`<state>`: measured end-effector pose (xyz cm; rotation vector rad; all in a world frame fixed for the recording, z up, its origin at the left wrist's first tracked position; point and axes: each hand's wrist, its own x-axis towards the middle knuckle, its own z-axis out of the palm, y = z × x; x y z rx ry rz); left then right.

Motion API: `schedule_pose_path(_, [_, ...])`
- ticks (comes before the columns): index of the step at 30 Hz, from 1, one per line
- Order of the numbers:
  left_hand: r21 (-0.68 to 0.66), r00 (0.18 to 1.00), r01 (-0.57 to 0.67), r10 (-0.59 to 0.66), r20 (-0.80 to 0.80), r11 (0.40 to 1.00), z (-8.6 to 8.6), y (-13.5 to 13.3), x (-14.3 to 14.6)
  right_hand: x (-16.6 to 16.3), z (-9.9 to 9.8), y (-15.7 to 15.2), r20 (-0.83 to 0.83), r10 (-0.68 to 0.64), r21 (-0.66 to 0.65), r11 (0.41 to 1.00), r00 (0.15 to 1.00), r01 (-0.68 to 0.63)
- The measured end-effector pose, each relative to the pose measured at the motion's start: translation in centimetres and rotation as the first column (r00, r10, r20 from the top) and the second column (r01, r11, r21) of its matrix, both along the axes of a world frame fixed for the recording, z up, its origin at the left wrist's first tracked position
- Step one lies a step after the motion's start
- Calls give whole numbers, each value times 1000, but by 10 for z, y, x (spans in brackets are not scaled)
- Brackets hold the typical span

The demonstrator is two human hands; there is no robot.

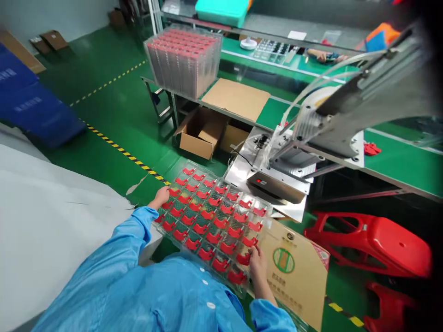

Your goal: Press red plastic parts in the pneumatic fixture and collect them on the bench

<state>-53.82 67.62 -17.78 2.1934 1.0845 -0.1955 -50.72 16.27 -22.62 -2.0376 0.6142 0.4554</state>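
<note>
A clear plastic tray [221, 189] spans the space in front of my blue-sleeved body. Rows of small red plastic parts [206, 215] sit in its pockets. My left hand [161, 197] grips the tray's far-left edge, fingers partly hidden by the rim. At the opposite short side, my right hand [258, 263] is closed on the tray's near-right edge. The tray slants across the view, its right part over or beside a printed cardboard box [301, 272]; whether they touch I cannot tell.
A machine [277, 170] with metal plates and hoses stands right of the tray. Stacked trays of red parts [183, 60] and a cardboard sheet [236, 97] rest on the bench. Red stools [398, 244] are at right, blue bins [34, 97] at left. Another person's hand [321, 56] shows beyond the bench.
</note>
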Motion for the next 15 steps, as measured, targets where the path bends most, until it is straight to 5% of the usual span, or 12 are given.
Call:
schedule_pose_path(8, [113,991,-131,128,34,985,66,127,17,114,30,138,70,232,43,971,970,-235])
schedule_pose_path(15, [192,973,-229,217,80,954,119,232,77,263,61,268,224,389,111,901,893,-420])
